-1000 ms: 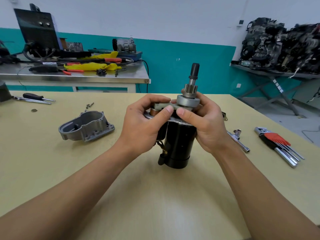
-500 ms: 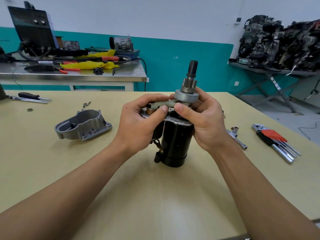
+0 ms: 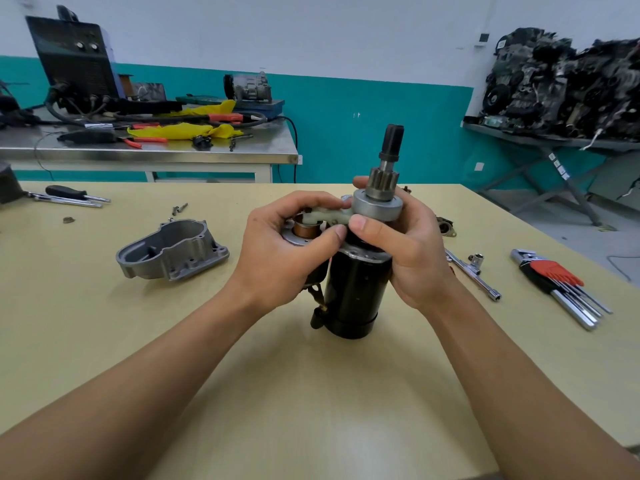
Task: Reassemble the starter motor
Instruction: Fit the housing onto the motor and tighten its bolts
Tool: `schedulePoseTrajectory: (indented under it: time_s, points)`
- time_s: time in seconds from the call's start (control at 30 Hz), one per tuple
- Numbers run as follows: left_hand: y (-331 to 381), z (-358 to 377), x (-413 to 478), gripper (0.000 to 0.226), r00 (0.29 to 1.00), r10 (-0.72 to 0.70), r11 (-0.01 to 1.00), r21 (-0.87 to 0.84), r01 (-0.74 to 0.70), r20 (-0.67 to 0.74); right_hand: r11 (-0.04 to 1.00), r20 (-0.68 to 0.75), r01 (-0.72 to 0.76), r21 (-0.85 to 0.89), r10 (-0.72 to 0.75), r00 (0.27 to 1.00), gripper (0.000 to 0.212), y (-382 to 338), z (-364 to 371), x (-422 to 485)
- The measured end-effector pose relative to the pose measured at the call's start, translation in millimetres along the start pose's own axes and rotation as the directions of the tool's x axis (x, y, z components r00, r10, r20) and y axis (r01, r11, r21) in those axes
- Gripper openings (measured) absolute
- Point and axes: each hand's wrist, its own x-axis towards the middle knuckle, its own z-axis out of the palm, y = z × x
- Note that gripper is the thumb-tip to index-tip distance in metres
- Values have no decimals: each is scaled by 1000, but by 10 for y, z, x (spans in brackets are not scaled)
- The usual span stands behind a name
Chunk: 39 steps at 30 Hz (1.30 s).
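Starter motor (image 3: 353, 289) stands on end mid-bench (image 3: 311, 393), left hand (image 3: 277, 258) and right hand (image 3: 408, 251) both curled tight round its top, so a slipped thumb could probably pop that white fork lever (image 3: 325, 216) out.

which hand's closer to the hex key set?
Right. The right hand holds the starter motor on the side facing the hex key set; the left hand holds the opposite side.
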Motion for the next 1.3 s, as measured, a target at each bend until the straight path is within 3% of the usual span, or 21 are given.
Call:
schedulePoseTrajectory:
  time_s: [0.27, 0.43, 0.83, 1.13, 1.3]
  points:
    - [20, 10, -30, 39, 1000, -11, 1000, 9, 11, 15, 999, -35, 31, 25, -31, 999, 45, 5, 6, -19]
    - [20, 8, -22, 24, 999, -3, 1000, -8, 3, 39, 999, -38, 24, 37, -23, 999, 45, 16, -7, -21]
    - [17, 13, -45, 23, 996, -94, 995, -42, 94, -2, 998, -19, 40, 47, -40, 999, 42, 10, 12, -32]
    - [78, -51, -1, 19, 978, -179, 982, -40, 184, 105, 999, -16, 22, 44, -22, 1000, 46, 29, 14, -37]
    - [105, -76, 6, 9, 974, -188, 982, 41, 184, 128, 999, -9, 22, 36, -21, 1000, 47, 38, 15, -31]
